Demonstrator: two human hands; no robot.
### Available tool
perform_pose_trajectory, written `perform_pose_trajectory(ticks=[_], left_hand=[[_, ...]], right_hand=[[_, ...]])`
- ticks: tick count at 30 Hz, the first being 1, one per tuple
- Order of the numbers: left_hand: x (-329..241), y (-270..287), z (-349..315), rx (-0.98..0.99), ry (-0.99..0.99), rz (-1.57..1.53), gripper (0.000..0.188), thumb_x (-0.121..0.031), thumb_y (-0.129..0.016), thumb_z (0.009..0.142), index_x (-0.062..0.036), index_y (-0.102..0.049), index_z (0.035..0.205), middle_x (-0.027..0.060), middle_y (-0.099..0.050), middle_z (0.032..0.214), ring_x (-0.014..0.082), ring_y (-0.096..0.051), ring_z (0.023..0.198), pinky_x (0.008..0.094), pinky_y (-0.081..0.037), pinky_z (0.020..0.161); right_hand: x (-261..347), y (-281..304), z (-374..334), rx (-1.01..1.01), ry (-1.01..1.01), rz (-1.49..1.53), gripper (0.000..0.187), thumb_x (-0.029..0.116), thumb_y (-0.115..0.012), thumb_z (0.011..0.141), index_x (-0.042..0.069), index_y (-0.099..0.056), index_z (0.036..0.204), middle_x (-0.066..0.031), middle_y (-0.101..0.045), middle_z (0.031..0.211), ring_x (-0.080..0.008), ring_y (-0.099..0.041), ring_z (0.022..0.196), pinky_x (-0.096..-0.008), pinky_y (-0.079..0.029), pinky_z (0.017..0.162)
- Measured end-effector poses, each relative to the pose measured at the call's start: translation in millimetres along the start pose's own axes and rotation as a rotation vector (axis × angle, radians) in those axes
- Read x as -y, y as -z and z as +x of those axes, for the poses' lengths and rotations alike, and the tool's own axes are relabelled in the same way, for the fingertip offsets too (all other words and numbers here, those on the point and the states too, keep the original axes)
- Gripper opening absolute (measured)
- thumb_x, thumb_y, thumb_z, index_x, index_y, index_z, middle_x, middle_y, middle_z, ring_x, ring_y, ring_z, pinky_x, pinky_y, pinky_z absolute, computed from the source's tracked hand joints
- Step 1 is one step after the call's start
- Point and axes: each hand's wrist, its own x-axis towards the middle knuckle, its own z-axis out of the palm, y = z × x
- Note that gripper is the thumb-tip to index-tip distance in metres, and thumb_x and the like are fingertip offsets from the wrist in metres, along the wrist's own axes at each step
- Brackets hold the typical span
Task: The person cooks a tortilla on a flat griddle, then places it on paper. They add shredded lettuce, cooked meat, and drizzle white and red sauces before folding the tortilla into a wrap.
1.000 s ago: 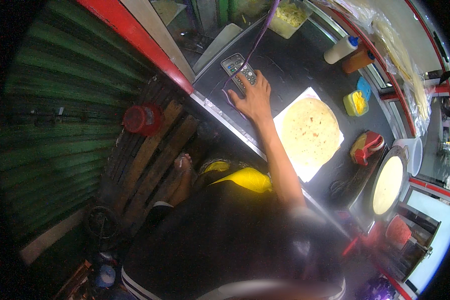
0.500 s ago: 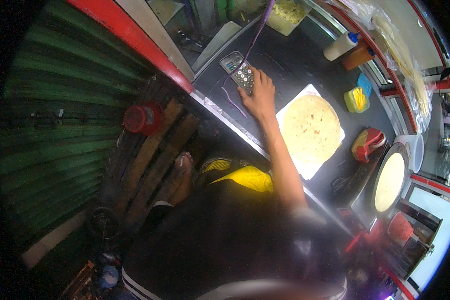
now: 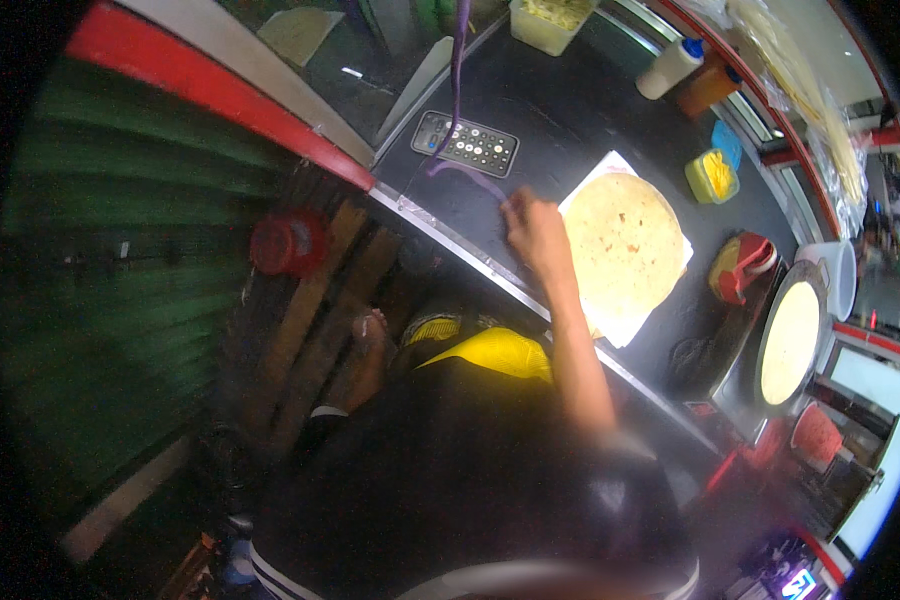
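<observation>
My right hand (image 3: 540, 236) is over the dark counter with its fingers curled. The end of a purple cord (image 3: 478, 177) runs to its fingertips and appears pinched there. The cord comes down from above and crosses a grey remote control (image 3: 490, 153) that lies flat, apart from the hand. Just right of my hand, a round flatbread (image 3: 625, 240) lies on a stack of white paper sheets (image 3: 625, 328). My left hand (image 3: 368, 328) hangs low beside my body, dim and blurred, so its fingers are unclear.
Two squeeze bottles (image 3: 670, 68), a tub of yellow strips (image 3: 712, 177) and a red tape dispenser (image 3: 742, 267) stand along the right. A round griddle (image 3: 790, 345) holds another pale flatbread. A container of shredded food (image 3: 552, 22) stands at the back. The counter's metal edge (image 3: 450, 240) runs diagonally.
My right hand has left the remote control and drawn back toward the counter edge, its fingers now curled at the purple cord's end. The remote has turned to lie more crosswise.
</observation>
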Motion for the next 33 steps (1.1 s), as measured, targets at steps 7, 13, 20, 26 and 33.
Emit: perform_pose_trajectory(ticks=[7,13,20,26,33], left_hand=[[-21,-9,-4,0.021,0.012,0.103,0.021,-0.015,-0.069,0.103,-0.0029,-0.081,0.09,0.0091,-0.077,0.077,0.021,-0.073,0.064,0.0379,-0.058,0.057],[-74,-19,-24,0.079,-0.05,0.222,0.025,-0.018,-0.067,0.106,-0.0011,-0.082,0.095,0.009,-0.078,0.08,0.0196,-0.073,0.068,0.0369,-0.058,0.062],[-87,-18,-32,0.056,-0.026,0.22,0.025,-0.016,-0.064,0.106,-0.001,-0.08,0.093,0.0086,-0.077,0.08,0.0192,-0.071,0.068,0.035,-0.056,0.063],[-70,-11,-23,0.005,0.026,0.26,0.019,-0.012,-0.066,0.105,-0.0039,-0.077,0.091,0.0078,-0.076,0.081,0.0191,-0.07,0.067,0.0341,-0.054,0.062],[-49,-10,0,0.196,0.08,-0.209,0.019,-0.012,-0.069,0.104,-0.0075,-0.074,0.086,0.0055,-0.073,0.077,0.019,-0.067,0.063,0.0346,-0.053,0.057]], right_hand=[[-43,9,46,-0.31,-0.116,0.523,0.024,0.017,-0.083,0.105,-0.007,-0.082,0.104,-0.0153,-0.083,0.084,-0.0209,-0.081,0.073,-0.036,-0.061,0.066],[-36,-16,71,-0.316,-0.281,0.763,0.022,0.007,-0.078,0.108,-0.015,-0.078,0.112,-0.0201,-0.083,0.098,-0.0238,-0.085,0.086,-0.0324,-0.07,0.076],[-41,-13,72,-0.207,-0.283,0.771,0.02,0.002,-0.073,0.11,-0.017,-0.077,0.115,-0.0237,-0.084,0.101,-0.0264,-0.086,0.089,-0.0336,-0.071,0.08],[-48,-12,73,-0.164,-0.29,0.715,0.018,0.0,-0.073,0.11,-0.015,-0.078,0.118,-0.0216,-0.084,0.102,-0.0243,-0.085,0.088,-0.0319,-0.07,0.081],[-40,-7,74,-0.206,-0.193,0.494,0.016,0.0,-0.076,0.107,-0.01,-0.082,0.118,-0.0162,-0.086,0.101,-0.0205,-0.084,0.088,-0.0332,-0.069,0.084]])
